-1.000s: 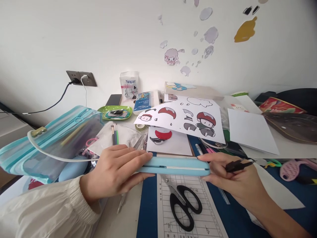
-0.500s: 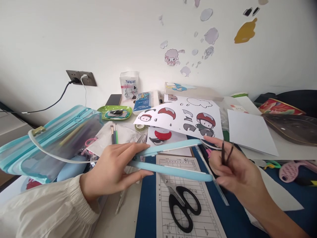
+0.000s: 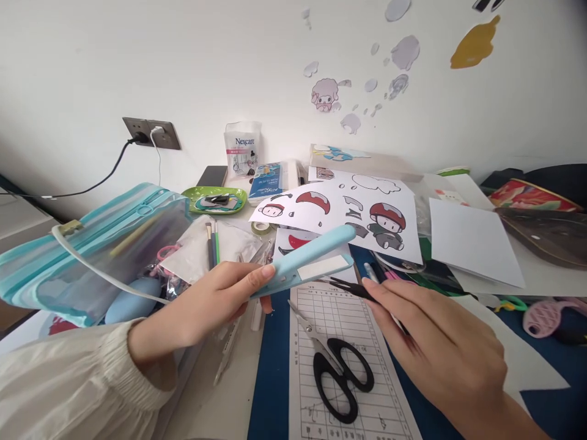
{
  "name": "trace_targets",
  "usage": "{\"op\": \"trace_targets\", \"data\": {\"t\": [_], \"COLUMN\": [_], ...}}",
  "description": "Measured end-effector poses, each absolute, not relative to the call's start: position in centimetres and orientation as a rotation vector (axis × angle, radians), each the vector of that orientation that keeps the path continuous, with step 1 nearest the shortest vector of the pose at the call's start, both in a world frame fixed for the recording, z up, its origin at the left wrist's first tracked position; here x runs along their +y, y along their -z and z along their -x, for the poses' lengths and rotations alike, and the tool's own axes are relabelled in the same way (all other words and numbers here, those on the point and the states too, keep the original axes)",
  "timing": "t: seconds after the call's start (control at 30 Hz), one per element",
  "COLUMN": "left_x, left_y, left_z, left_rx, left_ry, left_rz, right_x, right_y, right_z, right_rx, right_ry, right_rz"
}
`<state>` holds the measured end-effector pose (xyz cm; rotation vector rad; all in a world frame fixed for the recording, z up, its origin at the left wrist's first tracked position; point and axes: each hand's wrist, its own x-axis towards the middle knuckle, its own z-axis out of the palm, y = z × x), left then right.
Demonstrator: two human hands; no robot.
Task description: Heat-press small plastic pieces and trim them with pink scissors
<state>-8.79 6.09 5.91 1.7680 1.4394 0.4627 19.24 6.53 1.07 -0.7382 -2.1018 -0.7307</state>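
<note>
Light blue, corded and hinged, a flat iron (image 3: 316, 250) is gripped near its middle by my left hand (image 3: 229, 293), its two arms slightly apart and showing a pale inner plate. Dark tweezers (image 3: 351, 287) are pinched in my right hand (image 3: 440, 336), their tips close to the iron's lower arm. Whether the tips hold anything is too small to tell. Below the iron, black-handled scissors (image 3: 342, 379) lie on a printed form (image 3: 321, 311). Behind it is a white sheet (image 3: 337, 211) with cartoon figures and red cap shapes.
At the left lies a clear teal-edged pouch (image 3: 114, 244), with the white cord (image 3: 101, 275) crossing it. Behind are a green tray (image 3: 192, 198), a Nexcare bag (image 3: 243, 150) and a wall socket (image 3: 172, 135). Folded white paper (image 3: 474, 241) and a pink comb (image 3: 541, 318) are at the right.
The iron has turned in my left hand, its far end now higher and its arms closer together. My right hand has rolled palm down, and the tweezers now point left toward the iron.
</note>
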Motion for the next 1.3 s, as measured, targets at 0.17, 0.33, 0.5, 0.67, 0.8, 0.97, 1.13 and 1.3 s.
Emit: {"op": "trace_targets", "data": {"t": [0.17,0.33,0.5,0.67,0.8,0.97,1.13,1.3], "left_x": [6.04,6.0,6.07,6.05,6.02,6.0,6.05,6.2], "left_y": [-5.79,-5.69,-5.73,-5.78,-5.69,-5.57,-5.44,-5.4], "left_z": [8.77,8.7,8.78,8.78,8.76,8.82,8.77,8.76], "left_rx": [1.415,1.385,1.374,1.38,1.38,1.385,1.393,1.395], "left_ry": [-0.474,-0.494,-0.47,-0.416,-0.414,-0.426,-0.427,-0.418], "left_rz": [-1.786,-1.808,-1.819,-1.821,-1.827,-1.832,-1.838,-1.836], "right_x": [6.66,6.6,6.32,6.12,6.1,6.12,6.13,6.19], "right_y": [-0.9,-0.74,-0.72,-0.71,-0.8,-0.88,-0.72,-0.35], "right_z": [-19.3,-19.64,-19.4,-19.2,-19.24,-19.21,-19.29,-18.92], "right_rx": [-2.184,-2.237,-2.25,-2.217,-2.251,-2.245,-2.232,-2.215], "right_ry": [0.823,0.808,0.815,0.764,0.799,0.809,0.804,0.713], "right_rz": [0.655,0.615,0.63,0.608,0.6,0.579,0.589,0.654]}}
